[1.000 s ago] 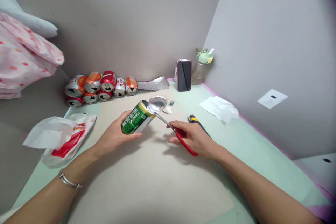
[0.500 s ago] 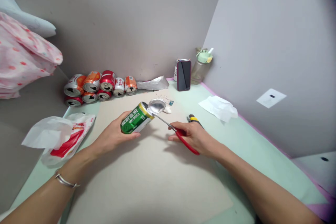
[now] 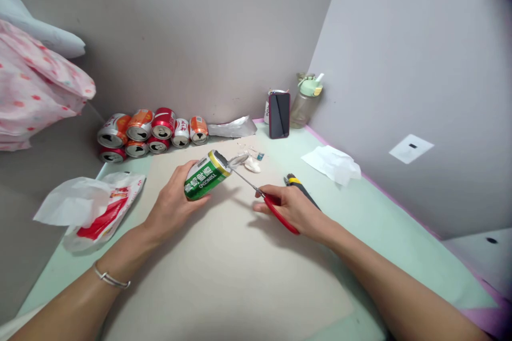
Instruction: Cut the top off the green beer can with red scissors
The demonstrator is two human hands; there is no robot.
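My left hand [image 3: 173,200] is wrapped round a green beer can [image 3: 203,177], held tilted above a beige cardboard sheet [image 3: 232,272]. The can's silver end piece [image 3: 239,159] hangs partly cut off at its upper rim. My right hand [image 3: 295,208] grips red-handled scissors [image 3: 269,203], whose blades reach up-left to the can's rim at the silver piece.
Several empty red and orange cans [image 3: 152,130] are stacked against the back wall. A white and red plastic bag [image 3: 94,208] lies left. A yellow-black utility knife [image 3: 298,185], a white tissue [image 3: 332,164], a phone [image 3: 279,114] and a green-lidded bottle [image 3: 306,98] stand to the right.
The can has tipped a little more upright and shifted slightly left. The silver end piece has folded narrower at the rim. My right hand with the scissors stayed nearly in place.
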